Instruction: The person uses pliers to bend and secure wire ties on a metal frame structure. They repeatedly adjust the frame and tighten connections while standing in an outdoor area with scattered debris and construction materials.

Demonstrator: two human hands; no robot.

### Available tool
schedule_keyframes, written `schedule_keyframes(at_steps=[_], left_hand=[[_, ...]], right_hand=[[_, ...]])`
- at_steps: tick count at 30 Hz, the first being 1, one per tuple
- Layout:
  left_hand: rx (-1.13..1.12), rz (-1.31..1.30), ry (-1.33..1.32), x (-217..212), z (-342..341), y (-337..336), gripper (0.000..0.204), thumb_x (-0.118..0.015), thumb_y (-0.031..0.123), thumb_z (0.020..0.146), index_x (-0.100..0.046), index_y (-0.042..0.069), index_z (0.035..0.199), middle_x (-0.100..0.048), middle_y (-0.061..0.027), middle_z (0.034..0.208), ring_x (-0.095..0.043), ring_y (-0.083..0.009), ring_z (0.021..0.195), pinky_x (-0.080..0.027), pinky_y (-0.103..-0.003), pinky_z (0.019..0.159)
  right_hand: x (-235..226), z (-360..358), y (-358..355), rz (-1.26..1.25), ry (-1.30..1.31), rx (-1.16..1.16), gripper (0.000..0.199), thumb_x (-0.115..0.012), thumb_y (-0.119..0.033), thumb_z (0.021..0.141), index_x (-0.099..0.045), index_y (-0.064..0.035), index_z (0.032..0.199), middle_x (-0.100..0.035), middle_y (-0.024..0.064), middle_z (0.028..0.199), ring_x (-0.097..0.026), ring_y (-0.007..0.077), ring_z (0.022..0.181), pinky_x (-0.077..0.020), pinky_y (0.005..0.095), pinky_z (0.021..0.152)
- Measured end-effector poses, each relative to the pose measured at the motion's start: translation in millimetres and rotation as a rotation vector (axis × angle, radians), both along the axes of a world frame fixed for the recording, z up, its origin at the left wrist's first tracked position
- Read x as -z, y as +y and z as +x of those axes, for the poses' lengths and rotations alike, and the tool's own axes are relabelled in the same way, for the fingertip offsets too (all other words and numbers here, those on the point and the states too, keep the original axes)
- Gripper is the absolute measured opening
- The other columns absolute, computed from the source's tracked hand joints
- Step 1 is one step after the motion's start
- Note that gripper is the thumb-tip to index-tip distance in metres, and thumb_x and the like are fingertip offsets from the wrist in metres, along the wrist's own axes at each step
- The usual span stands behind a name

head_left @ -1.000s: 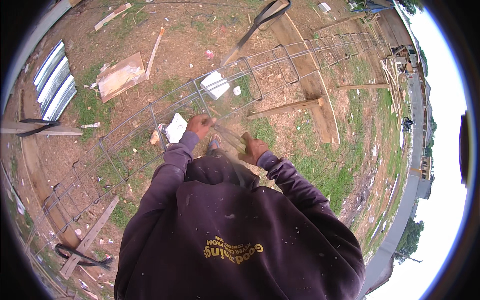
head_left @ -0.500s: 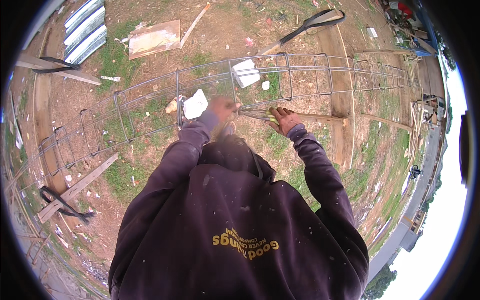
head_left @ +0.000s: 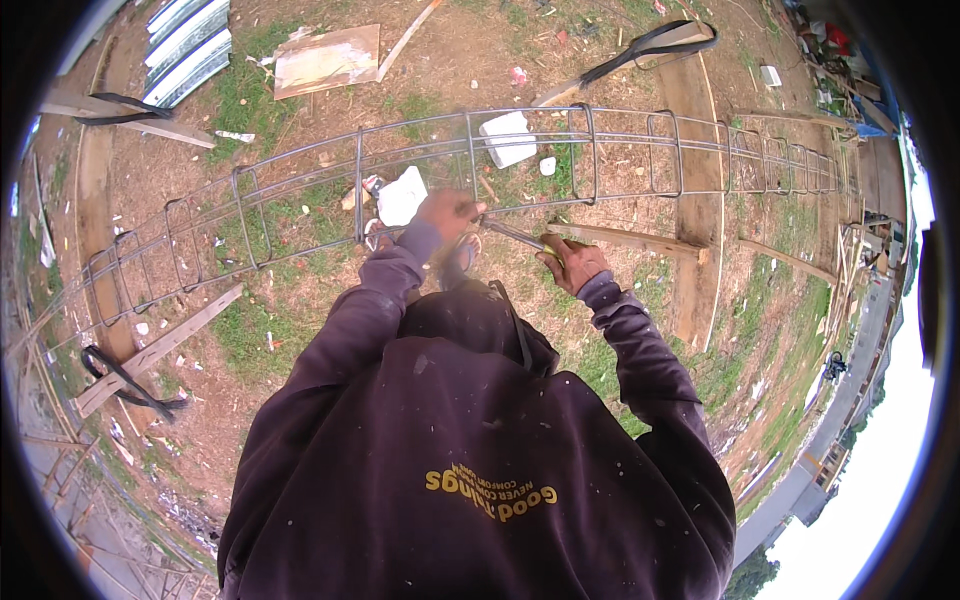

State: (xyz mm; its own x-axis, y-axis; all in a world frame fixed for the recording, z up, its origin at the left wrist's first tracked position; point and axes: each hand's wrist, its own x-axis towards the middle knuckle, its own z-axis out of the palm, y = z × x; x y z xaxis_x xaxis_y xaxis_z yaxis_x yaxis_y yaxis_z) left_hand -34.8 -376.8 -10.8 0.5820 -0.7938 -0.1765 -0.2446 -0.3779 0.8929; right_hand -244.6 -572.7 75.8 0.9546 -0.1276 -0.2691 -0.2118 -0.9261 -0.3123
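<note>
A long rebar cage (head_left: 520, 205) of thin steel bars and rectangular stirrups runs across in front of me. My right hand (head_left: 575, 262) is wrapped round the yellow-green handles of a pair of pincers (head_left: 518, 237). Their jaws point left and reach the near bar beside a stirrup. Right by that joint is my left hand (head_left: 447, 214), slightly blurred. Its fingers are curled together at the near bar, and what they pinch is too small or hidden to make out.
Wooden planks (head_left: 700, 300) lie under the cage at both sides. Black wire bundles (head_left: 650, 45) hang on several timber pieces. White blocks (head_left: 508, 138), a flat board (head_left: 327, 62) and corrugated sheets (head_left: 188, 50) lie on the grassy dirt beyond.
The pincers' handles, spread wider before, are now closer together, and the tool slopes more steeply down toward my right hand. My left hand stays at the same joint. The whole view has shifted slightly.
</note>
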Motion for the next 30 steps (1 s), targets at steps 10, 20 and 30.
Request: schedule_keyframes(at_steps=[10, 20, 30], left_hand=[[0.011, 0.025, 0.034, -0.2, -0.9, 1.5, 0.04, -0.066, 0.035, 0.091, -0.063, 0.0, 0.073, -0.053, -0.0093, 0.058, -0.047, -0.0191, 0.053, -0.04, -0.038, 0.055], [0.006, 0.055, -0.008, -3.5, -2.1, 3.2, 0.038, -0.066, 0.036, 0.091, -0.065, 0.0, 0.077, -0.051, -0.0095, 0.056, -0.046, -0.0192, 0.054, -0.04, -0.038, 0.055], [-0.362, -0.175, -0.449, -34.6, -39.2, 18.9, 0.028, -0.069, 0.027, 0.089, -0.065, 0.0, 0.097, -0.066, -0.0143, 0.096, -0.062, -0.0313, 0.086, -0.047, -0.038, 0.075]], right_hand=[[10.7, -20.5, 49.8, 1.257, 0.515, 0.651, 0.028, -0.075, -0.017, 0.082, -0.052, -0.004, 0.09, -0.06, 0.0086, 0.071, -0.061, 0.0212, 0.056, -0.0508, 0.0339, 0.052], [15.8, -42.8, 70.9, 0.288, 0.124, 0.532, 0.046, -0.059, -0.041, 0.093, -0.054, -0.0073, 0.124, -0.066, 0.0207, 0.083, -0.064, 0.0434, 0.077, -0.0509, 0.0514, 0.071], [2.9, -43.8, 46.5, 0.372, 0.067, 0.407, 0.051, -0.076, -0.028, 0.076, -0.051, -0.0009, 0.112, -0.065, 0.012, 0.088, -0.066, 0.0336, 0.073, -0.0515, 0.045, 0.062]])
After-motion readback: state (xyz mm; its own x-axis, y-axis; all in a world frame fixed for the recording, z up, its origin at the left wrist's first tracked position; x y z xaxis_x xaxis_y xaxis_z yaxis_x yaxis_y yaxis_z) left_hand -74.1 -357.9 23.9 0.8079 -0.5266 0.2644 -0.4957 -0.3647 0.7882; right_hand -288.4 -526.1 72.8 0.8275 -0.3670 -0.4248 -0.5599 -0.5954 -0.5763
